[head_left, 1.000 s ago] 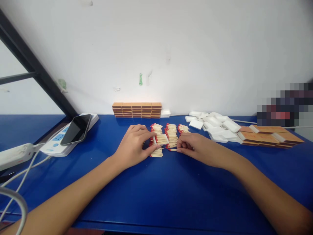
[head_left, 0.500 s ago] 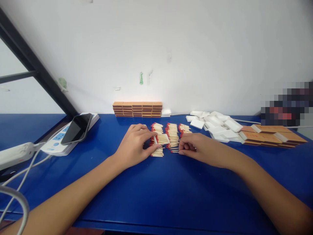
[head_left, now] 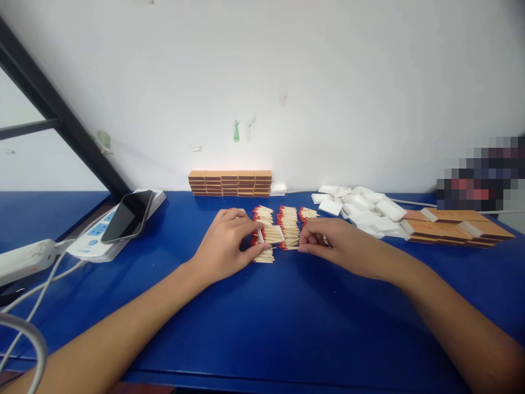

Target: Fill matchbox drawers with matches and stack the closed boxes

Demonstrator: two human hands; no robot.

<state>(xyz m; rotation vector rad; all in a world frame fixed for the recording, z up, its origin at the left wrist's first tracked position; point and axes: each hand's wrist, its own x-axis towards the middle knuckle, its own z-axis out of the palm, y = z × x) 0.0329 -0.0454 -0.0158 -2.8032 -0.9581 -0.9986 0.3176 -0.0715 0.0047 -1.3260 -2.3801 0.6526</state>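
Between the thumb and fingers of my left hand [head_left: 227,241] is a small white matchbox tray [head_left: 280,234] with red-tipped matches in it. The tray rests over a column of loose matches [head_left: 263,256]. A second column of matches [head_left: 290,219] lies just right of it, and a third pile [head_left: 308,213] is partly hidden behind my right hand. My right hand [head_left: 324,238] is closed, thumb and fingertips pinched at the lower right edge of the middle column. What sits in that pinch, if anything, is too small to make out.
Stacked brown matchboxes [head_left: 229,184] stand against the wall. White trays [head_left: 363,205] are heaped at the back right, beside flat orange-brown matchbox sleeves [head_left: 447,227]. On the left, a phone [head_left: 129,216] lies on a white power strip [head_left: 94,249] with cables.
My right fingertips have shifted slightly left and up along the middle column's lower edge. The match that stuck out there no longer shows. My left hand stays on the tray.
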